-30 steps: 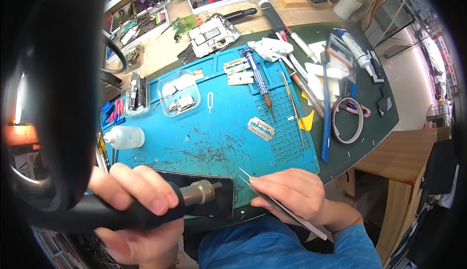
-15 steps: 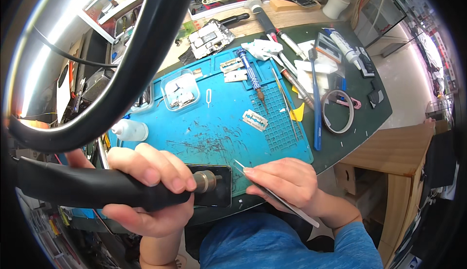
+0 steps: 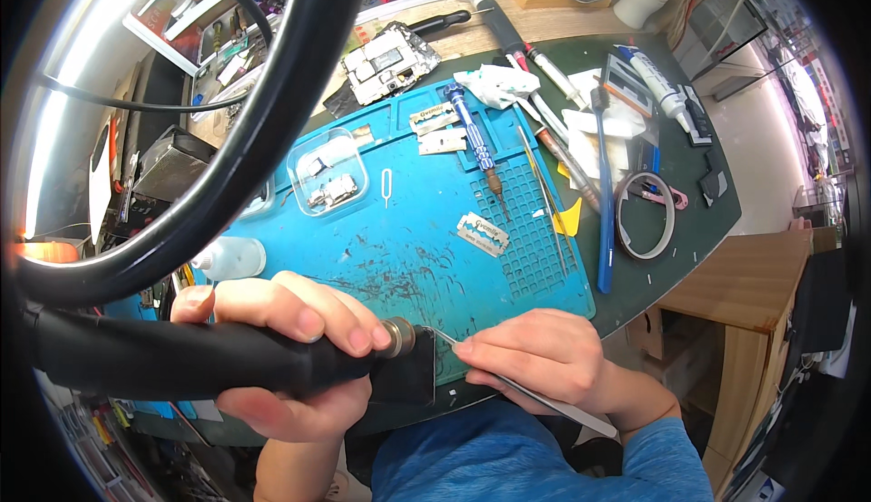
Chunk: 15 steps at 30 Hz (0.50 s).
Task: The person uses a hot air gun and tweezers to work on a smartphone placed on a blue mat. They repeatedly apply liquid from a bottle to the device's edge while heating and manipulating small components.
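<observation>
My left hand [image 3: 304, 313] is wrapped round the black grip of a hot air gun [image 3: 172, 357], whose short metal nozzle points right. Beneath the nozzle lies a dark, flat phone [image 3: 413, 377], partly covered by the gun and my fingers. Between the fingertips of my right hand [image 3: 544, 357] is a slim pair of metal tweezers [image 3: 567, 414]. Its fine bent tip is close to the nozzle, at the phone's upper right corner; whether it touches the phone I cannot tell. Both lie over the near edge of a blue work mat [image 3: 318, 239].
A thick black hose [image 3: 313, 66] arches across the left side. On the mat are a clear box [image 3: 349, 152] of small parts, a blue screwdriver [image 3: 476, 130] and razor blades [image 3: 483, 233]. A white bottle [image 3: 234, 258] stands left; a tape roll [image 3: 669, 216] and brush [image 3: 606, 230] lie right.
The tweezers' tip has come left and down, from above the mat to the phone's corner beside the nozzle. The hot air gun has shifted slightly right. The view has also moved a little.
</observation>
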Each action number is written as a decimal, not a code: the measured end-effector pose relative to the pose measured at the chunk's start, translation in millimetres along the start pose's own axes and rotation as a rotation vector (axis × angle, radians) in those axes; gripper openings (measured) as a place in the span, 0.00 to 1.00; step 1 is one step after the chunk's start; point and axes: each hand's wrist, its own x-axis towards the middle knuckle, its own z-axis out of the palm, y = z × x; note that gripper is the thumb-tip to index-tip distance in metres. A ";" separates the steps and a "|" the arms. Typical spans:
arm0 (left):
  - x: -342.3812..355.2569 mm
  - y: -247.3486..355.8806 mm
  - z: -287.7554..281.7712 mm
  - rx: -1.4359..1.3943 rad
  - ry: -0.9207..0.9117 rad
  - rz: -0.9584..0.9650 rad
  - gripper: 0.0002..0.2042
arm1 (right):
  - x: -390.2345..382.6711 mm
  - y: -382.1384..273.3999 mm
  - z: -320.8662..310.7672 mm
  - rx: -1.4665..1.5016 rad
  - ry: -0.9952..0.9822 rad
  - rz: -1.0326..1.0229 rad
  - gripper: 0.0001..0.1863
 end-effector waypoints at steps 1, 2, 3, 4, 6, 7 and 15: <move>-0.4 0.6 -0.7 0.000 -0.006 -0.001 0.33 | 1.1 0.1 -0.6 0.014 -0.005 0.003 0.18; -0.6 1.3 -1.5 0.000 -0.011 -0.002 0.33 | 2.2 0.2 -1.3 0.028 -0.010 0.006 0.18; -0.5 0.9 -1.8 -0.007 -0.019 -0.003 0.33 | 2.1 0.3 -1.6 0.037 -0.013 0.014 0.18; 0.3 2.1 -2.3 -0.004 -0.024 -0.007 0.33 | 1.5 0.6 -0.9 0.045 -0.011 0.017 0.18; 0.2 1.3 -2.7 -0.009 -0.029 -0.012 0.34 | 0.9 1.5 -0.5 0.058 -0.005 0.018 0.18; 0.8 0.1 -2.8 -0.014 -0.034 -0.014 0.34 | 0.6 2.2 -0.8 0.052 -0.005 0.023 0.18; 2.3 4.4 -0.7 0.020 -0.017 -0.027 0.34 | 3.0 2.8 -0.2 0.064 -0.018 0.029 0.18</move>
